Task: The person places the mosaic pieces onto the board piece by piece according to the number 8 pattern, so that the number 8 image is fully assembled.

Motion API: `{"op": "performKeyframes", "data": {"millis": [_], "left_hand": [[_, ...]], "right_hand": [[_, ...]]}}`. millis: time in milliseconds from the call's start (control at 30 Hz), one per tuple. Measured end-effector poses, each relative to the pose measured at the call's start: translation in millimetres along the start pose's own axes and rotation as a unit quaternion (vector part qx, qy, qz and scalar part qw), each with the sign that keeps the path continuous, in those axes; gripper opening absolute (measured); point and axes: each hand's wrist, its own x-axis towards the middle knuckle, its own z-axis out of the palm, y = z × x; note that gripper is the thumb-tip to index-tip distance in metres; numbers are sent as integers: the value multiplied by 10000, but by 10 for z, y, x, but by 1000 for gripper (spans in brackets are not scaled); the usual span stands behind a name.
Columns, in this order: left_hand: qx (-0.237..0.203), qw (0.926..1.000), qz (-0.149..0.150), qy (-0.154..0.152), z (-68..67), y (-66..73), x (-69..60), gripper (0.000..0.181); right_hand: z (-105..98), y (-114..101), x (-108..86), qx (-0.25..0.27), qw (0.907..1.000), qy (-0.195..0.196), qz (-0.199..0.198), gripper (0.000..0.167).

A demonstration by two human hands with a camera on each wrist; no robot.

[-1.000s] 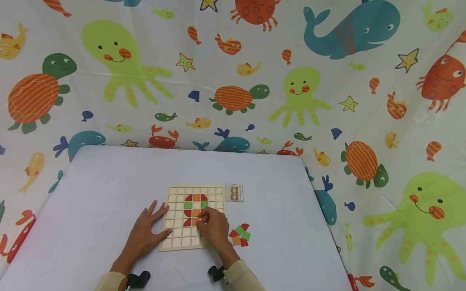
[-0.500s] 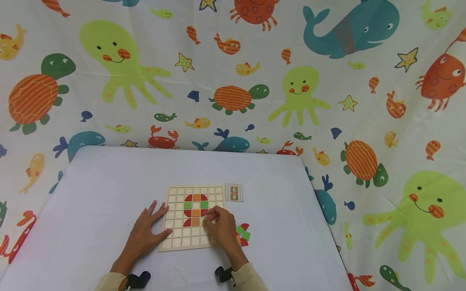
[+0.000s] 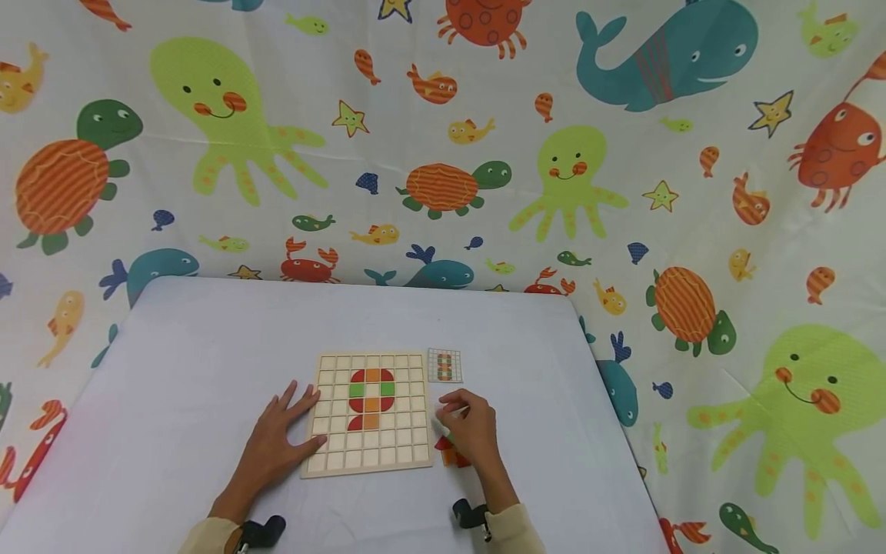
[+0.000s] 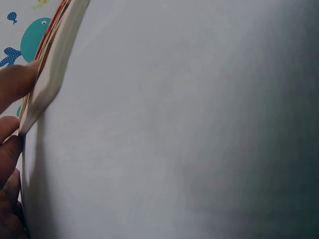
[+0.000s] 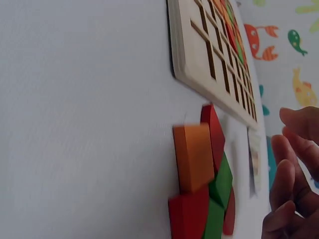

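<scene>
My left hand point(image 3: 280, 435) lies at the left edge of a wooden grid board point(image 3: 342, 454), fingers spread and touching its frame. In the left wrist view, the fingers point(image 4: 17, 84) meet the board's side. Red, orange and green pieces point(image 3: 372, 404) fill several cells around the board's middle. To the right of the board, my right hand point(image 3: 474, 423) hovers over a small pile of loose pieces point(image 3: 453, 455), partly hiding them. Its fingers are loosely bent, and I see nothing held. The right wrist view shows an orange square block point(image 5: 197, 157) beside red and green ones.
A small pattern card point(image 3: 445, 365) with a coloured grid lies against the board's upper right corner. The white table point(image 3: 228, 338) extends around the board. Behind it hangs a cloth printed with sea animals point(image 3: 443, 188).
My right hand has moved right, off the board and over the loose pieces, uncovering the coloured cells. My left hand has stayed at the board's edge.
</scene>
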Motion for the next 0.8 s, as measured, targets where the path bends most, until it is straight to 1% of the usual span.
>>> {"op": "performKeyframes", "data": {"millis": [100,167,267,367,467,567,700,800], "left_hand": [[-20,10000,35,24,-2,2,-3,86],[-42,10000,59,54,-1,6,-4,86],[-70,9999,60,63,-2,14,-6,85],[-86,10000,35,34,-7,22,-5,85],[-80,10000,42,26,-11,21,-4,85],[-86,9999,79,75,-6,14,-5,84],[-93,9998,98,109,4,7,-3,84],[-85,9999,93,96,16,-2,-2,85]], "right_hand": [[-68,51,-16,-17,10000,-78,61,13],[-99,83,-32,-56,9997,-214,86,15],[-138,137,-64,-165,9983,-565,46,20],[-171,183,-103,-288,9948,-972,-38,24],[-187,211,-136,-438,9916,-1213,-133,24],[-182,218,-147,-768,9894,-1227,-143,22],[-171,215,-144,-1309,9855,-1069,-122,18],[-162,211,-140,-1468,9842,-973,-190,17]]}}
